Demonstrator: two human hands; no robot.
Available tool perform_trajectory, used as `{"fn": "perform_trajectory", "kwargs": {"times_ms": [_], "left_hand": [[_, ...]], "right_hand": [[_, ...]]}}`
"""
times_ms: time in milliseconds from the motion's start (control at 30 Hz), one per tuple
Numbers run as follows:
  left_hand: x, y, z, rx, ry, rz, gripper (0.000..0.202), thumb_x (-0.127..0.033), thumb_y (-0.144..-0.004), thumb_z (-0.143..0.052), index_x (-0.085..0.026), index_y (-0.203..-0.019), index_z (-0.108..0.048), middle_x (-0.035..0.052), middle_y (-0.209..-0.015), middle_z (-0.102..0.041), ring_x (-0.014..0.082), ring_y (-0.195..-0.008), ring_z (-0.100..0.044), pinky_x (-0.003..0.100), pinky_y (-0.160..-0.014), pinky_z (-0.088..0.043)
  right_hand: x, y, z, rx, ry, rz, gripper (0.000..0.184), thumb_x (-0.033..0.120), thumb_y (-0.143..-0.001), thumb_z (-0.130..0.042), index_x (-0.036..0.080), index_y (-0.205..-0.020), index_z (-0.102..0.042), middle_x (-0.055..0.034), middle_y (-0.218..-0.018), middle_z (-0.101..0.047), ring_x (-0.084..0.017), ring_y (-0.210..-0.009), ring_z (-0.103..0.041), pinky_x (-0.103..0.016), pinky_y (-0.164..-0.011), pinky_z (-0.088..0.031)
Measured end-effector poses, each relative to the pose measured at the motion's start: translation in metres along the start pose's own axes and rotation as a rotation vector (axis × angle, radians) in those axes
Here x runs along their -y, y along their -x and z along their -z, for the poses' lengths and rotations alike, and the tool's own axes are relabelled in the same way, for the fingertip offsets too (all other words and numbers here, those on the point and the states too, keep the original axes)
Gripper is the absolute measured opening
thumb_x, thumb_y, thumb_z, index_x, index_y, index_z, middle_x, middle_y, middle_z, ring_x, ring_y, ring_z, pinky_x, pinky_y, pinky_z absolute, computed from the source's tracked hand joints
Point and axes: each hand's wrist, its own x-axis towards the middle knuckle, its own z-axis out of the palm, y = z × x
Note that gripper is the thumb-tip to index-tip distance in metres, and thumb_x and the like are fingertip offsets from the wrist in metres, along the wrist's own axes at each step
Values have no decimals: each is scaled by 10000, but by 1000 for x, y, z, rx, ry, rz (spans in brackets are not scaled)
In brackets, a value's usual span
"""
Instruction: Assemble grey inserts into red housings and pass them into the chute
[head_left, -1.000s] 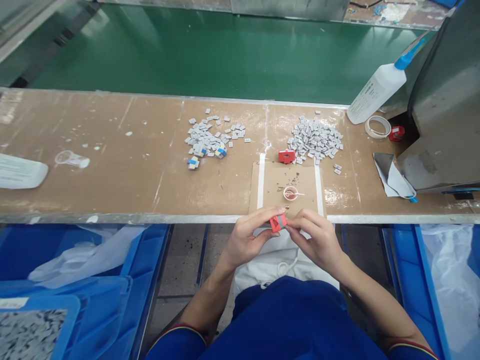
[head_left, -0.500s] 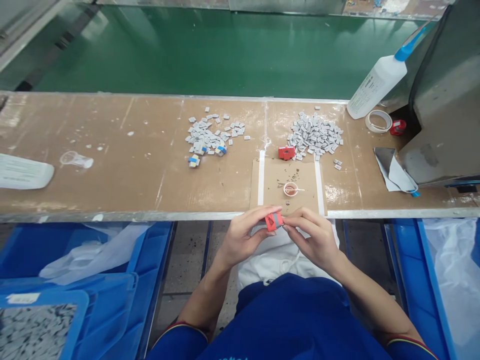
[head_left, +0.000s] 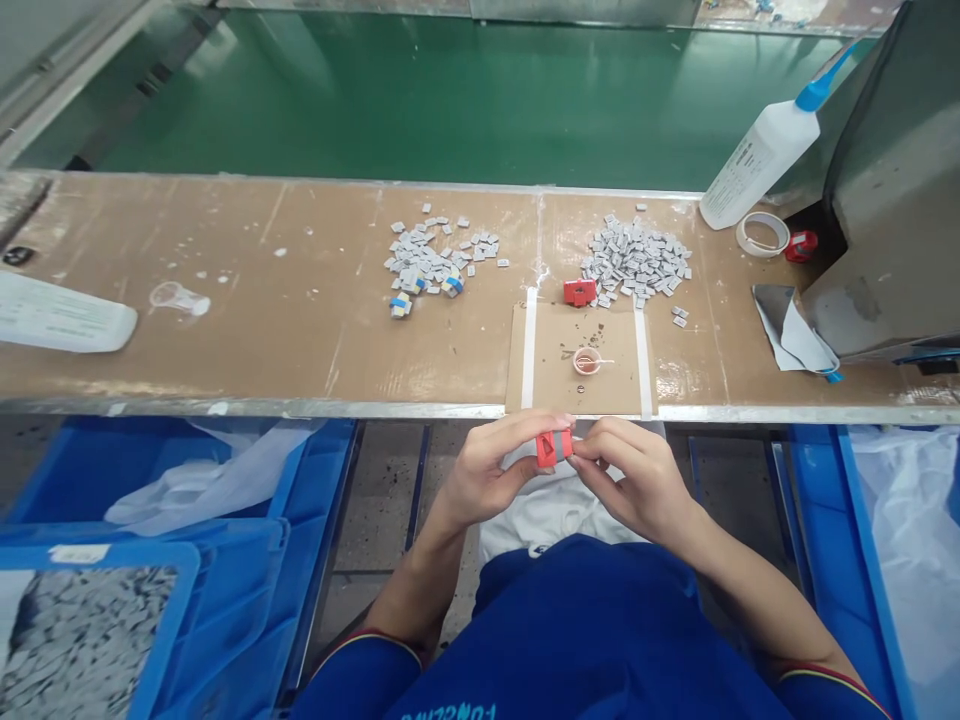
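Note:
My left hand [head_left: 491,468] is closed on a small red block [head_left: 547,450] with a grey band, thumb below and fingers above. The block is held just off the table's front edge, above my lap. At its right end, my right hand [head_left: 634,472] has thumb and fingers pinched together, the tips touching the block; what lies between them is hidden. Beyond my hands, a small cup [head_left: 587,362] with reddish contents and a thin white stick stands on a cardboard sheet [head_left: 551,345]. Another red block [head_left: 580,292] sits at the sheet's far edge.
Grey tile pieces lie in a right pile [head_left: 636,262] and a left pile [head_left: 431,255], the left one with blue-and-cream blocks [head_left: 401,305]. A white bottle [head_left: 761,165], tape roll [head_left: 763,235] and metal box [head_left: 889,230] stand right. Blue crates [head_left: 247,600] flank me below the table.
The view has shifted slightly, so the table appears a little higher and further right. My hands keep the same hold, with the right fingertips closer against the red block.

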Motion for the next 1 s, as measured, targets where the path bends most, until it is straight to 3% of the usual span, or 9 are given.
{"fn": "perform_trajectory", "kwargs": {"times_ms": [167,467,633,1000], "left_hand": [[-12,11,2,20,-19,-38,408,-164,-966,-697,-216,-1370,-683,136,-1252,-781,261,-1190,-744,389,-1045,-611],[-34,36,-4,-39,27,102,403,-325,-975,-715,-195,-1355,-678,152,-1278,-765,274,-1187,-740,410,-1057,-599],[-41,41,-4,-61,11,136,382,-315,-975,-710,-194,-1336,-680,137,-1257,-775,262,-1166,-747,380,-1042,-597],[-44,47,-1,-160,-21,176,349,-318,-965,-725,-194,-1291,-709,120,-1191,-792,249,-1091,-761,339,-994,-597]], "right_hand": [[6,9,-10,-24,-32,49,172,150,-1028,-547,208,-871,-586,8,-696,-561,-131,-613,-513,-253,-573,-435],[32,26,-15,-32,43,48,123,130,-1001,-566,209,-922,-617,-31,-804,-703,-146,-677,-626,-266,-621,-497],[31,24,-15,49,53,57,149,160,-1004,-536,210,-868,-570,-2,-727,-641,-130,-627,-576,-245,-592,-457],[26,12,-25,54,-38,92,164,140,-996,-546,213,-849,-529,15,-709,-602,-113,-604,-554,-225,-577,-444]]}}
